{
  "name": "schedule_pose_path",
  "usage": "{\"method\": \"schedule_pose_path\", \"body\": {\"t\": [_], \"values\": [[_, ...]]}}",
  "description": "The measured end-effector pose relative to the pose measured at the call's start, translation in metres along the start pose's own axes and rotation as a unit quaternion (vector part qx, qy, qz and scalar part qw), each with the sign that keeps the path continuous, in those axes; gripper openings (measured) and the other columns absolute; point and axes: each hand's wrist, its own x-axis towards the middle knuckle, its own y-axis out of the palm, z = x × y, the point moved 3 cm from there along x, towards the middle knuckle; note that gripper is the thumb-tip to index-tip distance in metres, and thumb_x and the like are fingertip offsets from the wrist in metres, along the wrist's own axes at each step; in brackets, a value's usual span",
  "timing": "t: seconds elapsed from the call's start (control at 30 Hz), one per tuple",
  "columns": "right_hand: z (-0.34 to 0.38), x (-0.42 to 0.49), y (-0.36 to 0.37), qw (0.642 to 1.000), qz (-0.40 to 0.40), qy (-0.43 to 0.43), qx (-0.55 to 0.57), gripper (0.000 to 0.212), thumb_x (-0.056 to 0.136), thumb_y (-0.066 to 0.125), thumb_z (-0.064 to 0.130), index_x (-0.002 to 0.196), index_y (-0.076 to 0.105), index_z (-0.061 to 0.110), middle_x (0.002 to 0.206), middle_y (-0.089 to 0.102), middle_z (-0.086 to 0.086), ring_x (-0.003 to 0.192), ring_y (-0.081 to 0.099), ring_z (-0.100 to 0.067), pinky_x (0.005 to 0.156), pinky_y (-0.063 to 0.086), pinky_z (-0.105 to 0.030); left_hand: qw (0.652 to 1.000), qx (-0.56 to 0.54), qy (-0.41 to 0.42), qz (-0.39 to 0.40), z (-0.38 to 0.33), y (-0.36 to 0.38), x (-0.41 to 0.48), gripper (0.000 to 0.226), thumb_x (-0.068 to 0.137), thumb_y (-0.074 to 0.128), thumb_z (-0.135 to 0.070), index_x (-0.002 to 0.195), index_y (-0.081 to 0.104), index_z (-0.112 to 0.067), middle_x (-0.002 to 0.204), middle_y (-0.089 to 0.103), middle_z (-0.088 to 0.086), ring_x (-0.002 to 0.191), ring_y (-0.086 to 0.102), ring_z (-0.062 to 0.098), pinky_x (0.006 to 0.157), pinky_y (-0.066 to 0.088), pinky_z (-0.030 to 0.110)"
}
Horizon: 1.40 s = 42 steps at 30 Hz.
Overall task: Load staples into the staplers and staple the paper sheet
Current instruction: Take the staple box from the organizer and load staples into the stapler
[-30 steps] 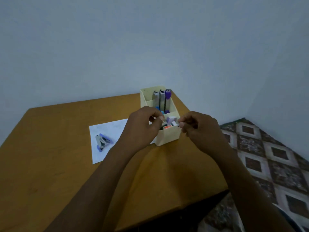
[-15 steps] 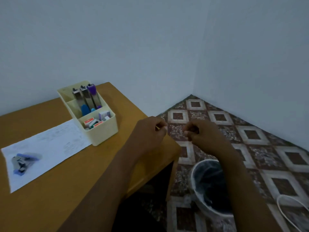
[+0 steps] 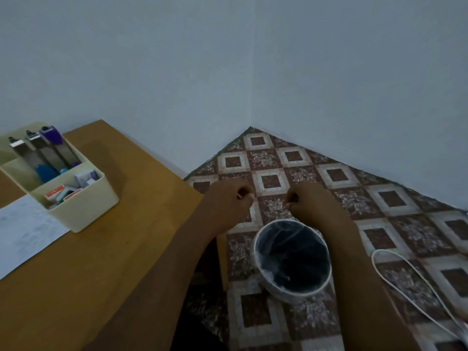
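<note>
My left hand (image 3: pixel 225 205) and my right hand (image 3: pixel 312 202) hover side by side past the table's right corner, above a waste bin (image 3: pixel 260 271) on the floor. The left thumb and finger pinch a small pale scrap (image 3: pixel 239 196). The right hand's fingers are curled shut, and I cannot tell whether anything is between them. A cream organizer (image 3: pixel 83 214) on the table holds three upright staplers (image 3: pixel 50 152) in its back part and small staple boxes (image 3: pixel 64 193) in front. The white paper sheet (image 3: pixel 22 230) lies left of it, partly cut off.
The wooden table (image 3: pixel 101 264) fills the lower left and ends near my left wrist. The lined bin stands on patterned floor tiles (image 3: pixel 379 198). A white cable (image 3: pixel 405 271) loops over the floor at the right. Grey walls meet in a corner behind.
My view has swung right, from the table to the floor. Both hands left the organizer and moved out over the bin. The small stapler on the paper has gone out of view.
</note>
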Motion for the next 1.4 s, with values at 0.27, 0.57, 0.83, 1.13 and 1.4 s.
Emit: {"method": "schedule_pose_path", "body": {"t": [0.27,0.57,0.83,1.13,1.4], "values": [[-0.006,0.004,0.003,1.0,-0.01,0.006,-0.015,0.017,0.079,0.058,0.005,0.089,0.07,-0.002,0.089,0.069,-0.02,0.079,0.066,-0.027,0.074,0.056,-0.038,1.0,-0.009,-0.007,-0.012,0.001,-0.007,0.0,0.015,0.094,0.055,-0.02,0.099,0.069,-0.017,0.101,0.066,-0.005,0.083,0.054,0.001,0.068,0.036,0.004],[0.048,0.005,0.001,0.993,-0.025,-0.106,0.053,0.021,0.088,0.055,0.014,0.081,0.07,0.002,0.076,0.069,-0.014,0.067,0.063,-0.022,0.062,0.049,-0.025,0.997,0.004,-0.007,-0.072,0.014,-0.057,-0.015,0.015,0.094,0.055,-0.02,0.101,0.069,-0.018,0.092,0.065,-0.009,0.078,0.056,0.001,0.067,0.036,0.002],[0.157,-0.003,-0.003,0.96,-0.033,-0.253,0.114,0.017,0.09,0.056,0.016,0.086,0.069,0.008,0.082,0.068,-0.003,0.071,0.061,-0.015,0.063,0.046,-0.021,0.988,-0.003,-0.05,-0.148,0.043,-0.131,-0.055,0.011,0.093,0.057,-0.017,0.093,0.068,-0.021,0.075,0.058,-0.022,0.072,0.058,0.002,0.067,0.046,0.016],[0.28,-0.017,0.018,0.918,-0.004,-0.373,0.135,0.017,0.087,0.055,0.011,0.085,0.072,0.01,0.083,0.07,-0.002,0.072,0.062,-0.013,0.07,0.05,-0.024,0.951,-0.021,-0.152,-0.268,0.098,-0.205,-0.127,0.013,0.09,0.058,-0.018,0.091,0.071,-0.021,0.079,0.068,-0.011,0.068,0.064,0.003,0.069,0.055,0.031],[0.325,-0.013,0.047,0.921,0.003,-0.377,0.097,0.017,0.086,0.056,0.02,0.093,0.069,0.011,0.106,0.067,-0.005,0.093,0.057,-0.014,0.079,0.047,-0.022,0.927,-0.021,-0.209,-0.311,0.138,-0.234,-0.175,0.014,0.092,0.057,-0.017,0.091,0.07,-0.019,0.089,0.069,-0.006,0.069,0.066,0.008,0.066,0.056,0.029]]}}
